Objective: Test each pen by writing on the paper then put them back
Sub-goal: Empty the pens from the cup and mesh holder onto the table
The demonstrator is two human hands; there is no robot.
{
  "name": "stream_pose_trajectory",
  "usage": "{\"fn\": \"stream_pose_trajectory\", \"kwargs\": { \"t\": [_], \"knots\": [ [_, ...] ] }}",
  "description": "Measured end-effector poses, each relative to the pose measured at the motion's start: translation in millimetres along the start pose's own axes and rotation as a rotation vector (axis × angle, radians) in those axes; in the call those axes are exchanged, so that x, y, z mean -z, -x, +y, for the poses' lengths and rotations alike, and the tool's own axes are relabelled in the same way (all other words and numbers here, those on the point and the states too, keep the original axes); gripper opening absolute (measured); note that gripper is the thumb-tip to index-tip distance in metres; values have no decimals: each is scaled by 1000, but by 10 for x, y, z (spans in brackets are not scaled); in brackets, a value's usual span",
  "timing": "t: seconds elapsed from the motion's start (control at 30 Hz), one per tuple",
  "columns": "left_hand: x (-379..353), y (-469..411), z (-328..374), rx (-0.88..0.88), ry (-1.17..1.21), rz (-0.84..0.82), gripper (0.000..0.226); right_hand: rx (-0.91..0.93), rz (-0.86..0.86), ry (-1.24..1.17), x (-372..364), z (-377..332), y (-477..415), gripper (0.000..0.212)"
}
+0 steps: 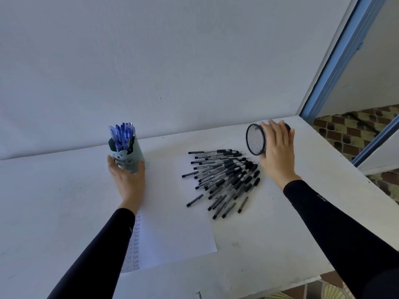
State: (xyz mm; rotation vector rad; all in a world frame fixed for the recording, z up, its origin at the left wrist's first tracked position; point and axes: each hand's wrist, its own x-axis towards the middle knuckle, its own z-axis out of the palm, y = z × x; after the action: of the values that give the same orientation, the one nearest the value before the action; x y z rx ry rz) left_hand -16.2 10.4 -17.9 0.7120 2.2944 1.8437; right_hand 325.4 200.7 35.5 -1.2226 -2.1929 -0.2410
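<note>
A pale green pen cup [129, 156] with a bear face stands upright at the back left, full of blue pens [123, 134]. My left hand [127, 180] holds it around its base. A black mesh pen holder [255, 139] lies tipped on its side, mouth facing left, with nothing inside it. My right hand [278, 152] grips it from above. Several black pens [224, 178] lie spilled in a heap between the two holders. A white sheet of paper [174, 223] lies under part of the heap, with "Test" written repeatedly down its left edge.
All of this sits on a white table [269, 244] against a white wall [172, 61]. The table's right edge drops to a patterned floor [349, 134]. A blue door frame [336, 61] rises at the right.
</note>
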Motion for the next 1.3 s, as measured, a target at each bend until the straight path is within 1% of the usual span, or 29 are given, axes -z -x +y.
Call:
{"fn": "stream_pose_trajectory", "kwargs": {
  "t": [0.1,0.13,0.17,0.23,0.3,0.37,0.43,0.57,0.7,0.87,0.9,0.97,1.0,1.03,1.07,1.1,1.13,1.17,1.2,1.23,1.27,1.3],
  "knots": [
    [-29,-36,14,38,-6,-17,99,-37,69,-276,-53,-386,-188,86],
    [-29,-58,31,58,-32,-20,101,-58,72,-376,-59,-555,-255,86],
    [-15,-90,44,70,-73,-19,102,-101,38,-491,-114,-724,-325,87],
    [37,-198,33,60,-146,-39,103,-188,-107,-753,-234,-1058,-441,88],
    [109,-299,-7,39,-154,-78,100,-265,-247,-1010,-355,-1345,-521,84],
    [172,-341,-31,34,-122,-120,91,-327,-379,-1127,-427,-1587,-529,81],
    [212,-361,-35,40,-93,-149,86,-322,-454,-1123,-516,-1772,-494,80],
    [264,-402,-76,38,-52,-177,88,-277,-538,-997,-722,-1941,-384,84],
    [298,-387,-116,39,-15,-182,89,-244,-545,-947,-825,-1866,-380,83],
    [338,-327,-153,24,38,-190,89,-263,-531,-898,-787,-1654,-360,82],
    [348,-313,-152,20,37,-186,89,-263,-542,-899,-788,-1622,-362,85],
    [355,-297,-136,8,20,-180,90,-260,-551,-863,-763,-1607,-334,105],
    [365,-295,-130,-2,9,-180,91,-289,-522,-839,-727,-1646,-284,113],
    [381,-299,-120,-16,-5,-182,92,-337,-442,-838,-668,-1711,-204,113],
    [405,-309,-107,-33,-26,-183,93,-374,-319,-861,-591,-1803,-97,103],
    [438,-325,-98,-44,-52,-184,92,-356,-167,-871,-516,-1898,34,85],
    [481,-335,-93,-50,-77,-184,91,-275,-31,-845,-485,-1993,183,64],
    [534,-343,-85,-56,-96,-179,90,-151,49,-801,-476,-2089,323,43],
    [598,-349,-73,-68,-109,-170,89,-13,53,-763,-483,-2182,435,27],
    [669,-351,-57,-82,-125,-157,89,120,7,-733,-526,-2270,529,16],
    [748,-350,-41,-100,-148,-143,89,230,-57,-696,-572,-2350,587,15],
    [834,-352,-31,-120,-176,-131,88,309,-142,-642,-635,-2420,620,24]
  ]
}}
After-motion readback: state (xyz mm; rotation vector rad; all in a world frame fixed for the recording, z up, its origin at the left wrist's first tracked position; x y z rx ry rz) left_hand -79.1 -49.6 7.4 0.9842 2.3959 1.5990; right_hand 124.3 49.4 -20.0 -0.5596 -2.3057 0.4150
